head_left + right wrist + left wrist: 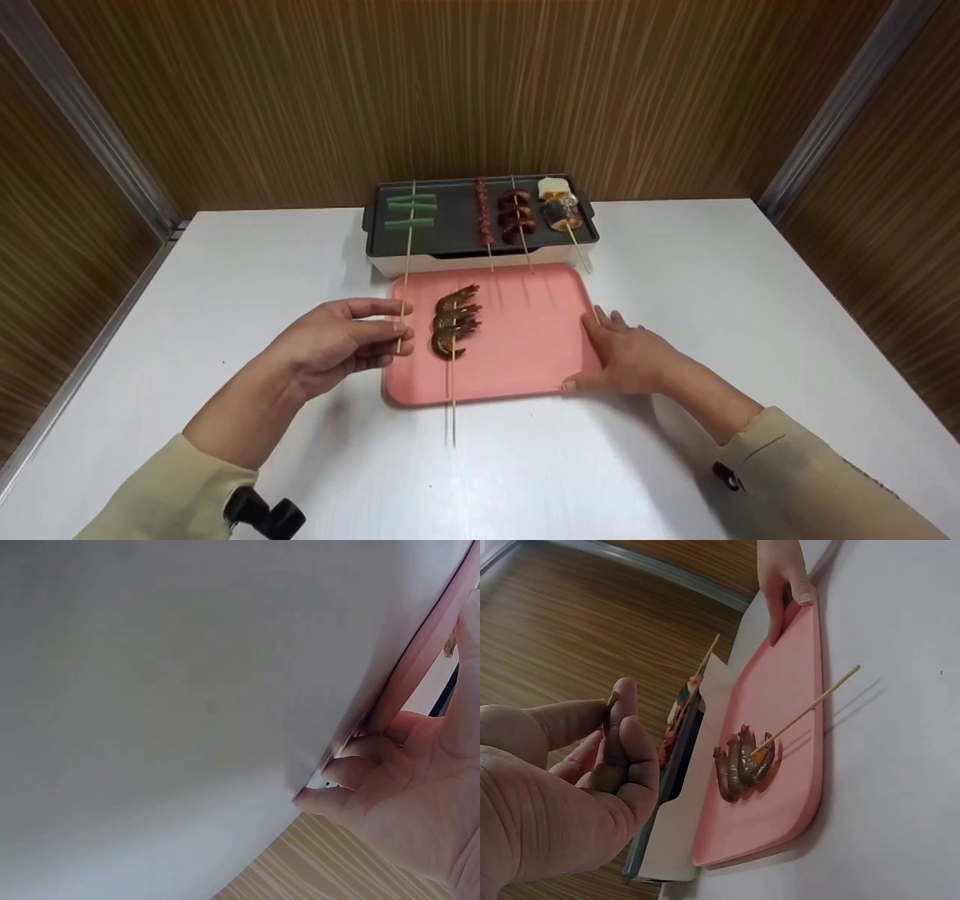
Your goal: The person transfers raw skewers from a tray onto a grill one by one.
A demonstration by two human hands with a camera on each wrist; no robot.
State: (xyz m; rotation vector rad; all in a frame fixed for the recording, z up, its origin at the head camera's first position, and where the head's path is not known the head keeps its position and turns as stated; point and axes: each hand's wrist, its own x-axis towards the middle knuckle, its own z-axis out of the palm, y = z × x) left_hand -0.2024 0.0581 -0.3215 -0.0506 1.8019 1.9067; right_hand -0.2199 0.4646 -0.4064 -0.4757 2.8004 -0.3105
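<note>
My left hand (330, 343) pinches the lower stick of a skewer of green vegetable pieces (411, 223) between thumb and fingers. Its green pieces overlap the left part of the black grill plate (454, 202) in the head view. In the left wrist view the stick's blunt end pokes out at the fingertips (624, 694). A pink tray (525, 341) lies before the grill, bearing a shrimp skewer (455, 322) whose stick juts over the front edge. My right hand (634, 358) holds the tray's right side, thumb near the front corner, fingers along the rim.
On the grill lie a thin red skewer (482, 214), a dark glazed skewer (517, 217) and a thick skewer (562, 214) with pale and browned pieces. Their sticks reach past the grill's front. Wood-grain panels (465, 82) enclose the white table (675, 247).
</note>
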